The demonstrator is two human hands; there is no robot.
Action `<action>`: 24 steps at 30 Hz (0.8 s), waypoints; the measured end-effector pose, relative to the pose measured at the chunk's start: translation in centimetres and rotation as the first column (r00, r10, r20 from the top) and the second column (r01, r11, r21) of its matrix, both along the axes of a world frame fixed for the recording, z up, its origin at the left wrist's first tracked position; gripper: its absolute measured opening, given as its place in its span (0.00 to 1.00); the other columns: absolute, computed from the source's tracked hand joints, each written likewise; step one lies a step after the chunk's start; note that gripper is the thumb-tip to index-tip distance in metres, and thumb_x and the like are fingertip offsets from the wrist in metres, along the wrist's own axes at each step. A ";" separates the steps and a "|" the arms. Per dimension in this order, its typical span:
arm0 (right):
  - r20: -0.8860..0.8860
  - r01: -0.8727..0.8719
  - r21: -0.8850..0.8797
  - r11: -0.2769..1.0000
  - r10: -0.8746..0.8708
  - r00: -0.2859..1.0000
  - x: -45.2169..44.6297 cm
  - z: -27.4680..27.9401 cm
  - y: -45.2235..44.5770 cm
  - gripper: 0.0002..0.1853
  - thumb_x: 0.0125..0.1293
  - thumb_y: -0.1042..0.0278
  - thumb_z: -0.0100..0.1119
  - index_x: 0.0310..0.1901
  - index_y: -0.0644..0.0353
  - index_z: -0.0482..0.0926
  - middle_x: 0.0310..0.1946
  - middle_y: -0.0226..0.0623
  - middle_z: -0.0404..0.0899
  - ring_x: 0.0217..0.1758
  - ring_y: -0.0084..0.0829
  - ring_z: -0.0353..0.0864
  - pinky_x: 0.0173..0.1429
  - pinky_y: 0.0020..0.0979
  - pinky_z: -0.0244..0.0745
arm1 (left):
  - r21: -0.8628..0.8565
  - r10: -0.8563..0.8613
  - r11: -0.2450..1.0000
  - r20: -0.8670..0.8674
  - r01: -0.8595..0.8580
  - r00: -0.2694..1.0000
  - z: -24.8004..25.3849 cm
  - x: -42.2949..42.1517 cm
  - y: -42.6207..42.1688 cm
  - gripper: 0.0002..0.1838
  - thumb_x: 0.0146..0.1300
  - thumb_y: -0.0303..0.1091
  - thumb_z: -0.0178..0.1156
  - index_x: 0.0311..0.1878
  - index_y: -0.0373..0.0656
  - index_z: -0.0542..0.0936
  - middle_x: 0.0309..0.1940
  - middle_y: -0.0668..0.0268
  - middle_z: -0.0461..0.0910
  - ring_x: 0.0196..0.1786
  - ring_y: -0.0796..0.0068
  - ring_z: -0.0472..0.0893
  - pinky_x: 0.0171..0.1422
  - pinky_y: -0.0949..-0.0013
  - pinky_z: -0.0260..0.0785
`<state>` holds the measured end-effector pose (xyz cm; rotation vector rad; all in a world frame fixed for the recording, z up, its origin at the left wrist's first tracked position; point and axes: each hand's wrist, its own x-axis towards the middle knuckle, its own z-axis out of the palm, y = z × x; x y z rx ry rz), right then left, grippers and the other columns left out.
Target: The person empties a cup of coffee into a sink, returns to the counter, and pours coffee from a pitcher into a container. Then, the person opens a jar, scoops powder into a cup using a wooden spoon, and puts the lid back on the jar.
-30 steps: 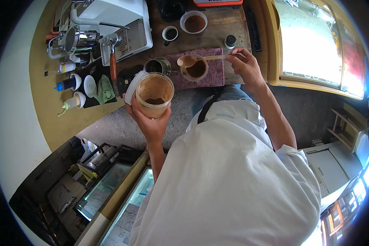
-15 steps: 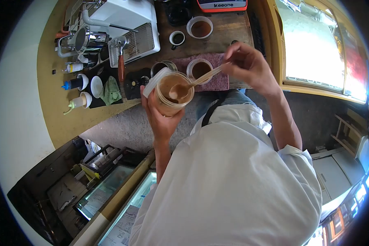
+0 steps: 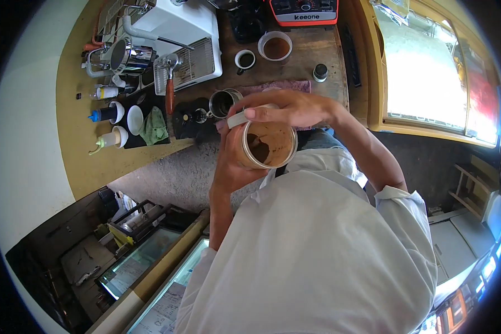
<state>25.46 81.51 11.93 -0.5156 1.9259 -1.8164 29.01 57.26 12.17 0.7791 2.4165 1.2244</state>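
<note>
My left hand (image 3: 228, 167) is wrapped round a clear jar (image 3: 270, 142) tipped toward me, with brown powder inside and coating its wall. Over the jar's far side reaches my right hand (image 3: 298, 108), its thumb and fingers closed on the white lid (image 3: 237, 119) at the rim. The wooden spoon is out of sight. Behind my hands lies a pink towel (image 3: 295, 86); the cup on it is almost wholly hidden. A metal pitcher (image 3: 224, 103) stands just left of my right fingertips.
A white espresso machine (image 3: 175, 25) and a wooden-handled portafilter (image 3: 170, 94) are at the left. Farther back are a small dark cup (image 3: 245, 60), a plastic cup of brown liquid (image 3: 275, 47) and a red blender base (image 3: 306, 19). A small dark bottle (image 3: 320, 72) stands at the right.
My right hand has moved left from the spoon to the lid, and the spoon has gone from view. The jar has shifted right and turned, its mouth now facing me more.
</note>
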 end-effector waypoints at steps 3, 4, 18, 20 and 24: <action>0.014 -0.089 -0.038 0.995 0.089 0.996 0.7 0.0 0.4 0.37 0.68 0.36 0.54 0.71 0.54 0.69 0.66 0.48 0.73 0.69 0.47 0.72 0.71 0.45 0.67 | -0.048 -0.013 0.999 0.064 0.016 0.998 -0.1 0.1 -0.5 0.58 0.30 0.34 0.82 0.71 0.43 0.66 0.68 0.54 0.67 0.74 0.49 0.62 0.76 0.51 0.59; -0.024 -0.084 -0.027 0.996 0.083 0.996 1.4 0.3 0.7 0.37 0.68 0.38 0.56 0.71 0.54 0.69 0.66 0.49 0.73 0.69 0.48 0.71 0.71 0.45 0.68 | -0.095 -0.029 0.995 0.060 0.035 0.998 0.0 0.2 -0.8 0.57 0.30 0.34 0.82 0.71 0.43 0.66 0.66 0.54 0.69 0.72 0.50 0.65 0.75 0.51 0.61; -0.249 0.025 0.210 0.977 0.029 0.968 7.0 1.7 -0.1 0.46 0.56 0.60 0.76 0.75 0.40 0.62 0.70 0.45 0.61 0.67 0.51 0.74 0.67 0.47 0.76 | -0.190 -0.035 0.980 0.105 0.055 0.994 1.8 0.2 -2.7 0.53 0.31 0.35 0.81 0.68 0.44 0.69 0.60 0.55 0.76 0.62 0.47 0.75 0.67 0.51 0.68; -0.219 0.034 0.277 0.960 0.029 0.975 7.1 2.0 -0.6 0.45 0.56 0.59 0.75 0.74 0.41 0.63 0.70 0.46 0.60 0.67 0.51 0.74 0.67 0.47 0.77 | -0.228 -0.027 0.973 0.092 0.048 0.995 1.9 0.1 -2.9 0.53 0.31 0.36 0.81 0.68 0.45 0.69 0.60 0.55 0.76 0.62 0.47 0.75 0.67 0.50 0.68; -0.189 0.037 0.314 0.949 0.024 0.982 7.3 1.9 -1.8 0.42 0.59 0.62 0.71 0.74 0.44 0.61 0.70 0.51 0.61 0.67 0.56 0.73 0.66 0.48 0.76 | -0.332 -0.027 0.943 0.025 0.034 0.999 1.5 0.3 -3.8 0.52 0.31 0.36 0.80 0.67 0.45 0.70 0.60 0.55 0.76 0.63 0.48 0.75 0.68 0.50 0.68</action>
